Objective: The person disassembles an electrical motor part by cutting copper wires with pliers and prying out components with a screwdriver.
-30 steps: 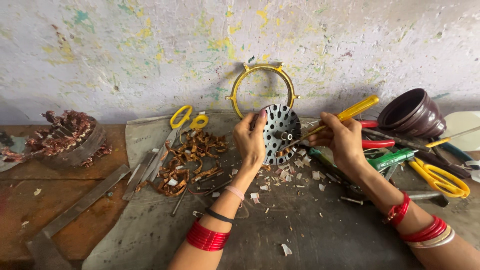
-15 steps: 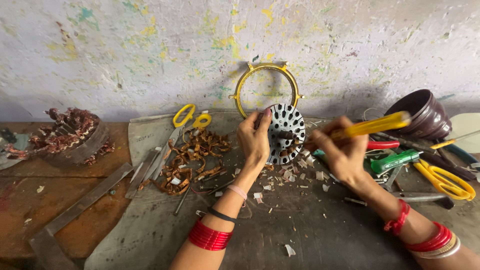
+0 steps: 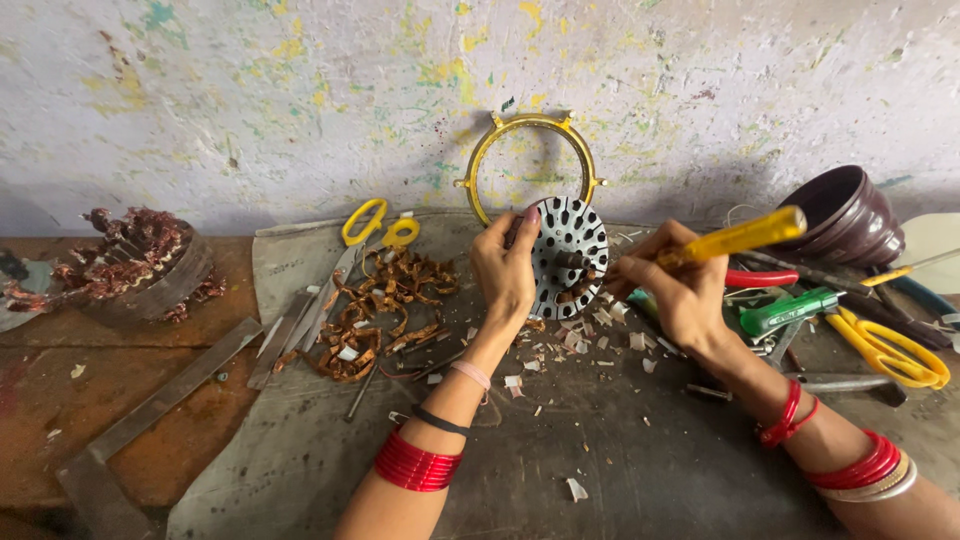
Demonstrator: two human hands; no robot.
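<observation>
My left hand [image 3: 505,272] grips the left edge of a round slotted metal motor core [image 3: 572,256], holding it upright on the grey mat [image 3: 600,450]. My right hand [image 3: 672,288] is shut on a yellow-handled tool [image 3: 740,236], its handle pointing up and right and its tip down at the core's lower right face. Small scraps of paper and copper [image 3: 575,335] lie under the core. Red bangles are on both forearms.
A yellow metal ring [image 3: 528,160] leans on the wall behind the core. Yellow scissors [image 3: 378,228] and a heap of copper wire scraps [image 3: 385,310] lie left. Right: dark bowl [image 3: 845,215], green-handled tool [image 3: 790,310], more yellow scissors [image 3: 885,345]. Wound stator [image 3: 130,260] far left.
My right hand has lifted the yellow-handled tool off the pile at the right and brought its tip in against the core. My left hand keeps the core upright.
</observation>
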